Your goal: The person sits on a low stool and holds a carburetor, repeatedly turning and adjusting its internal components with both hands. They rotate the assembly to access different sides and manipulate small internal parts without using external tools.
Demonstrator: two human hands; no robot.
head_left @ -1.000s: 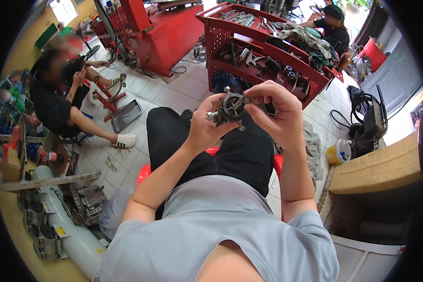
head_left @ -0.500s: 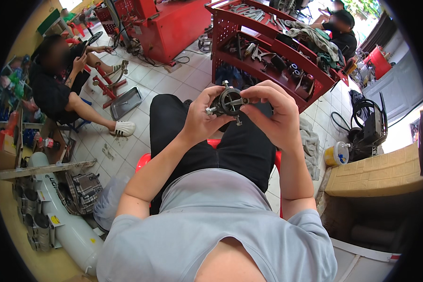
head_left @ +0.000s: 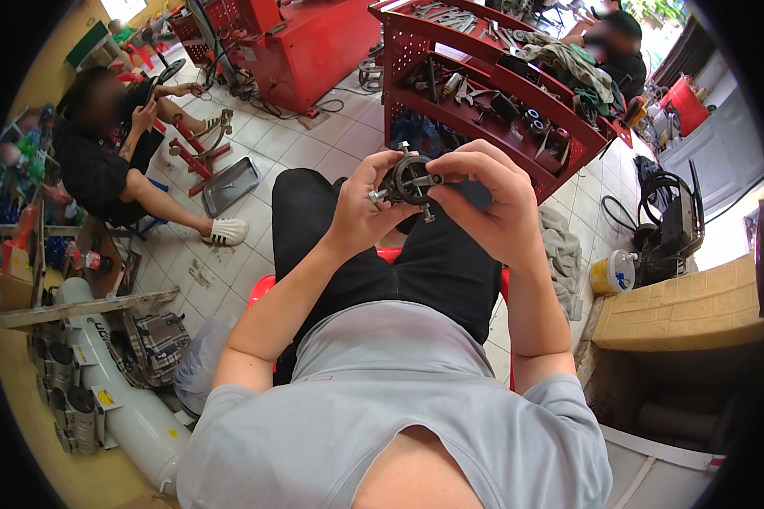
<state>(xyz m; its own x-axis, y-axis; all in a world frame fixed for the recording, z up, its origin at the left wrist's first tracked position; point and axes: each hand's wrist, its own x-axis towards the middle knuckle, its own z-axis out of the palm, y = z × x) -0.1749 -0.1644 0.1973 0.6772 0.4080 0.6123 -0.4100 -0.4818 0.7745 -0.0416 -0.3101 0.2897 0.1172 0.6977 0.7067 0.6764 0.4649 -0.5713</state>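
Observation:
Above my lap I hold a dark, ring-shaped metal part [head_left: 400, 184] with bright bolts sticking out of its rim. My left hand [head_left: 361, 199] is closed round its left side, thumb below and fingers above. A short metal rod [head_left: 423, 181] runs across the ring's opening, its blunt end facing my right hand [head_left: 492, 199]. That hand pinches at this rod end with thumb and forefinger, the other fingers curled. The palm side of my left hand and the back of the ring are hidden.
A red tool cart [head_left: 484, 76] with wrenches and rags stands ahead. To the left, a seated person [head_left: 115, 144] holds a phone near a grey metal tray [head_left: 231, 187] on the tiled floor. A yellow-white bucket [head_left: 613, 273] and black machine stand at right.
The view has shifted slightly. Both hands keep their hold on the ring-shaped part, which has tilted a little; my right fingers stay at the rod end.

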